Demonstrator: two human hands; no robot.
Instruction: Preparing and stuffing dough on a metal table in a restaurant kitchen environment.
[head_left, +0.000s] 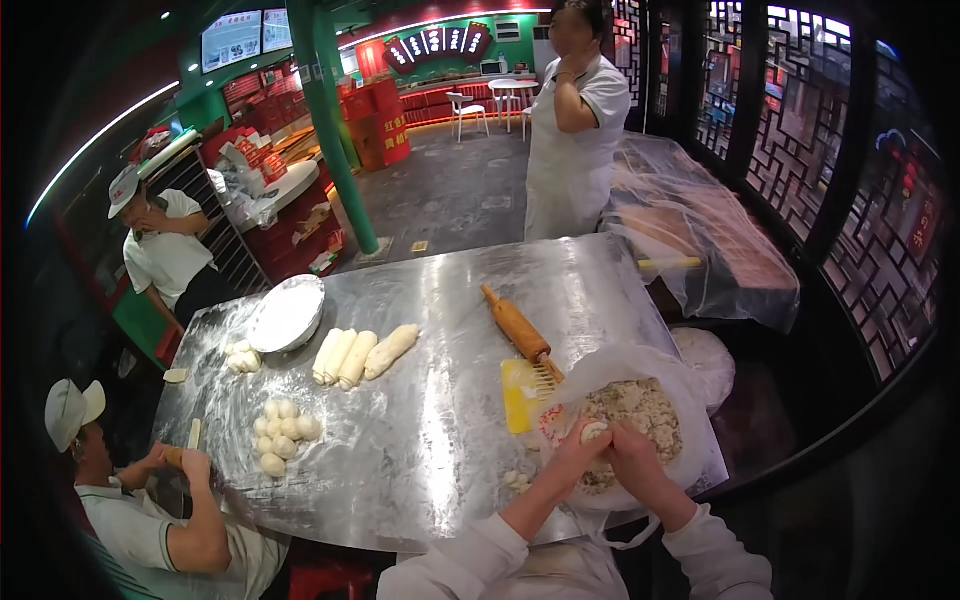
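My left hand (583, 451) is closed around a small ball of pale dough (593, 431) whose top shows between thumb and fingers. Against it, the fingers of my right hand (631, 452) press at the dough's side; how firmly they grip it is hidden. Both hands are over the near-left part of a crumbly, pale brown filling (637, 412) in a basin lined with a plastic bag (694, 450). Left of the basin lie a yellow dough scraper (517, 397) and a comb-like tool (544, 381). Beyond them rests a wooden rolling pin (519, 328). Small dough scraps (517, 480) lie near my left forearm.
On the floured steel table (390, 465) are dough balls (281, 435), several dough rolls (352, 358) and a white bowl (286, 313). One seated person (142, 510) works at the left edge; two people stand beyond. Plastic sheeting (697, 225) covers a surface at right.
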